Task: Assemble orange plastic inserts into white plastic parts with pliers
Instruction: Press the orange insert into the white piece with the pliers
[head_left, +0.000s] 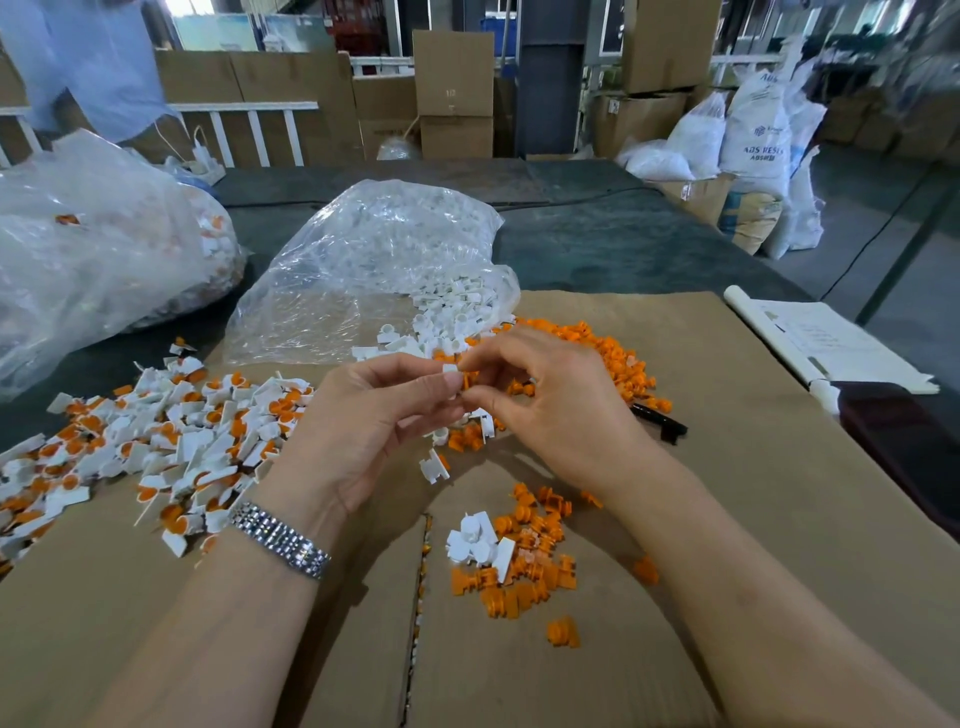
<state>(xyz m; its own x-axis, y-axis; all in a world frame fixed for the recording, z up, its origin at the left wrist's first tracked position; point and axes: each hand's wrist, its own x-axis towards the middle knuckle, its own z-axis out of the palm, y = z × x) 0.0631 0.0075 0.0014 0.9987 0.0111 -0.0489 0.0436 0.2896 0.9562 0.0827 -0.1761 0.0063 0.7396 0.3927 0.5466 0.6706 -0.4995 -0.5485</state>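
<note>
Above the cardboard-covered surface (727, 519), the left hand (374, 415) pinches a white part (450, 369) between thumb and fingers, while the right hand (550, 400) pinches an orange insert (469, 381) against it; black pliers (660, 422) lie just beside the right hand

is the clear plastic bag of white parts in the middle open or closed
Open. The clear plastic bag lies on its side with its mouth toward the cardboard sheet, and small white plastic parts spill out onto it.
</note>
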